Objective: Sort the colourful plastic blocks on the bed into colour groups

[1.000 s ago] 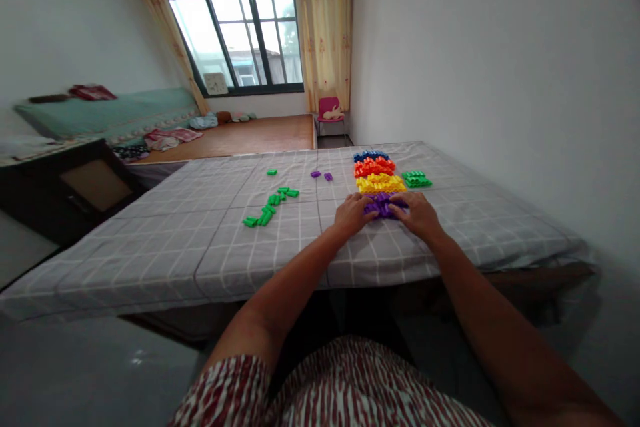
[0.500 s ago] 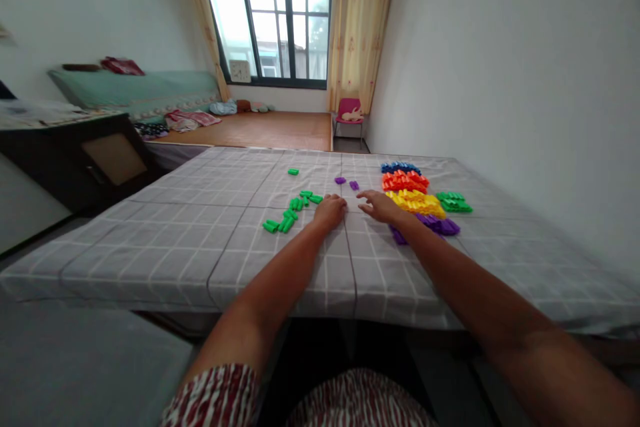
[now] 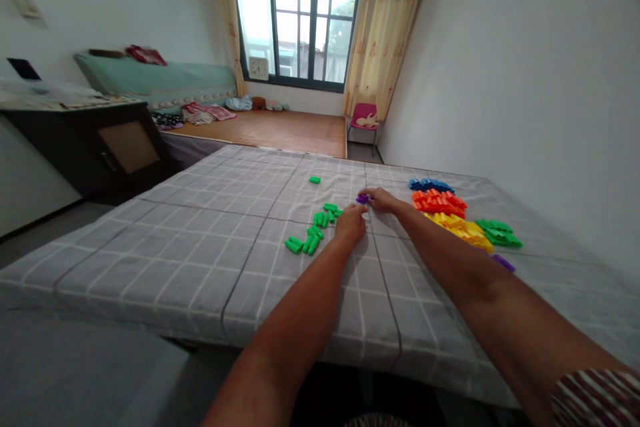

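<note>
Near the table's middle, my right hand (image 3: 381, 199) has its fingers closed on a purple piece (image 3: 363, 199). Just below and left of it, my left hand (image 3: 352, 221) rests low over the cloth with curled fingers; what they hold, if anything, is hidden. Several loose green pieces (image 3: 320, 219) lie left of my left hand, and a single green piece (image 3: 315, 180) sits farther back. On the right are rows of blue (image 3: 431, 185), orange-red (image 3: 439, 203), yellow (image 3: 465, 230) and green pieces (image 3: 499, 232). My right forearm hides most of the purple row (image 3: 503, 263).
A grey checked cloth (image 3: 200, 227) covers the table. Beyond it stand a low bed (image 3: 295, 130) with clothes and a pink chair (image 3: 364, 117). A dark cabinet (image 3: 125, 140) is at the left, and a white wall runs along the right.
My right hand has closed on a purple piece that lay loose before. My left hand stays near it. The view has turned, so the table's contents appear shifted right.
</note>
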A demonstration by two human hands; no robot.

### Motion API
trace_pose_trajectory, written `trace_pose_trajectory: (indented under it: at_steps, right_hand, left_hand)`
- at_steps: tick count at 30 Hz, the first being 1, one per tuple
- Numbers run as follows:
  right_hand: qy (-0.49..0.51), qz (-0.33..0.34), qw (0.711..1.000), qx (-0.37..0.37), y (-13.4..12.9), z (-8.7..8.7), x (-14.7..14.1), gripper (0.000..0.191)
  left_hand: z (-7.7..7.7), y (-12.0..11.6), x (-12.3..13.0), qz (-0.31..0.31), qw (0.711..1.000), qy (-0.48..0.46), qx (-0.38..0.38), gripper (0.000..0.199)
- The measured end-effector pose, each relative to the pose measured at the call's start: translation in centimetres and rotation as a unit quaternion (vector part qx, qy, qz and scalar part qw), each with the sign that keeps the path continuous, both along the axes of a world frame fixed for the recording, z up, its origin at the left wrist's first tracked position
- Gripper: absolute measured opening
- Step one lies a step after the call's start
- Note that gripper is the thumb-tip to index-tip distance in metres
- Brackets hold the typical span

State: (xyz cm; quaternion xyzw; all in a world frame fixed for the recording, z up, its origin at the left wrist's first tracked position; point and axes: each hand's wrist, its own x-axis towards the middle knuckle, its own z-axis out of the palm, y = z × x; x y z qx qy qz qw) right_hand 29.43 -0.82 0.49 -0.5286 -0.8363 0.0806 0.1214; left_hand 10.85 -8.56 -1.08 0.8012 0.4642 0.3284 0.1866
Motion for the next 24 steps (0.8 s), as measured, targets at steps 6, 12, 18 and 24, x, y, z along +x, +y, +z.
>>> trace_pose_trajectory:
  at_steps: [6,12,18,24]
  right_hand:
    - [0.080,0.099,0.985,-0.119,-2.8,4.2,1.6,0.050]
    - [0.021,-0.101,0.995,0.000,-3.6,4.1,1.4,0.042]
    - [-0.069,-0.042,0.995,-0.053,-4.3,2.5,-0.2,0.035]
    - [-0.047,-0.048,0.997,-0.047,-8.0,2.5,0.2,0.032]
  left_hand:
    - [1.6,0.9,-0.9,0.050,0.997,-0.064,0.008,0.038]
    - [0.8,-0.3,-0.2,-0.052,0.996,0.040,0.056,0.033]
    - [-0.3,-1.1,0.5,-0.128,0.982,0.118,0.079,0.030]
    - [0.7,-0.2,-0.7,-0.148,0.980,0.116,0.066,0.028]
